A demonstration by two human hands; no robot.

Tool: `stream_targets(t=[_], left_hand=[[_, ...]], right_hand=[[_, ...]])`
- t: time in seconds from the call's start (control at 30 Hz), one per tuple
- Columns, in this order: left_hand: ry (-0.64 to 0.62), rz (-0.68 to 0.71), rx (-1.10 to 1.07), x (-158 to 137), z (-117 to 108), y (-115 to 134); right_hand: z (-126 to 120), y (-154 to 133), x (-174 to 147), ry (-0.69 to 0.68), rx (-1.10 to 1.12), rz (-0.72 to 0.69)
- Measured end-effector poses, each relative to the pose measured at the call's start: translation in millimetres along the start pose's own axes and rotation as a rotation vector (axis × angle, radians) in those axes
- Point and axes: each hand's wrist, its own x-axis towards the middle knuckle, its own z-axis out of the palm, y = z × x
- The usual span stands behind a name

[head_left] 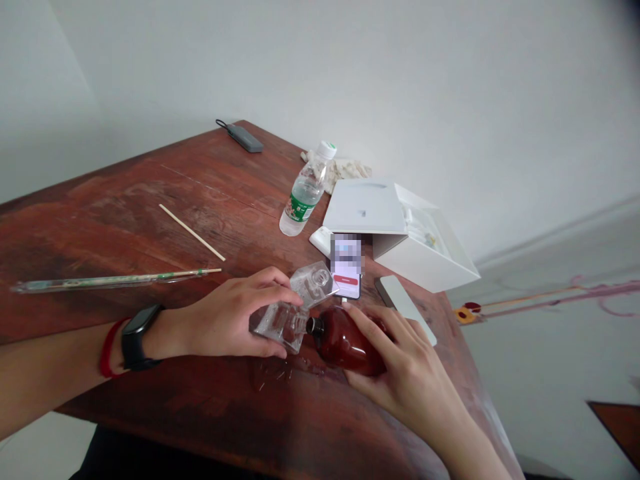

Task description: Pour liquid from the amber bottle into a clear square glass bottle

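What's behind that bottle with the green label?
Behind the top of the bottle lies a crumpled pale cloth. The white cap and green label block the view, so whatever is directly behind them can't be seen.

Left hand (240, 311) grips a clear bottle (283, 325) tipped over, mouth towards the brown bottle (345, 340) clasped in the right hand (400, 353); necks meet or nearly so, I can't tell which. Just beyond, a second clear bottle (313, 283) sits near a lit phone (346, 270), an open white box (425, 257) behind. Elsewhere on the red-brown table (115, 227): a capped water bottle (305, 193), upright, a bare stick (193, 232) and a wrapped stick (125, 281).
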Motion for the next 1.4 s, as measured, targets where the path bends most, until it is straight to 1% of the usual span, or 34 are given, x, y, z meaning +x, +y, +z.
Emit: stream_targets(t=[0.53, 1.4], left_hand=[[0.001, -0.008, 0.012, 0.2, 0.3, 0.0], [0.003, 0.005, -0.001, 0.1, 0.8, -0.4]], right_hand=[[-0.3, -0.5, -1.6, -0.011, -0.007, 0.003], [3.4, -3.1, -4.5, -0.026, 0.054, 0.071]])
